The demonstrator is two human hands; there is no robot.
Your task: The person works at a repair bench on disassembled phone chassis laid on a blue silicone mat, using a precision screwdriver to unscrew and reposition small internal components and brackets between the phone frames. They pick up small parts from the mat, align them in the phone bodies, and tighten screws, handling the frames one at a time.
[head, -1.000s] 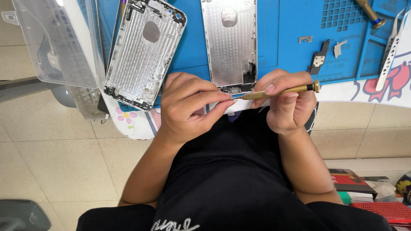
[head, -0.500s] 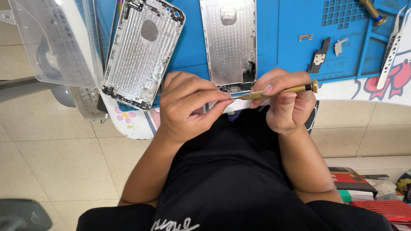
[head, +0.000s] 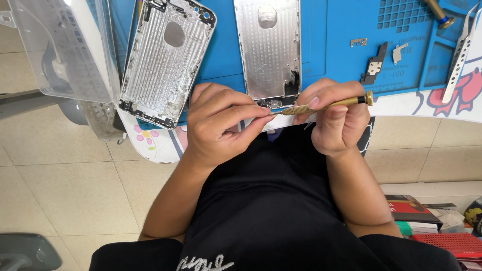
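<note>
1. Since the earlier frames, hands and tool have barely shifted.
2. At ten o'clock lies a spare silver metal phone housing (head: 168, 57).
3. The left hand (head: 221, 123) pinches the tool's tip, fingers closed.
4. At twelve o'clock rests a second silver phone housing (head: 267, 50).
5. The right hand (head: 336, 118) grips a slim brass-coloured screwdriver (head: 329, 104), level, beneath that housing's lower edge.

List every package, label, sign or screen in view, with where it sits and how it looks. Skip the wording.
Clear plastic box lid: top left, propped open, transparent, rectangular.
Printed marking on the blue mat: upper right, small dark print below a grid of holes.
Flat red and black pack: floor at lower right, on a stack of flat things.
Red basket: lower right corner, ribbed.
No screens or signs show.
</note>
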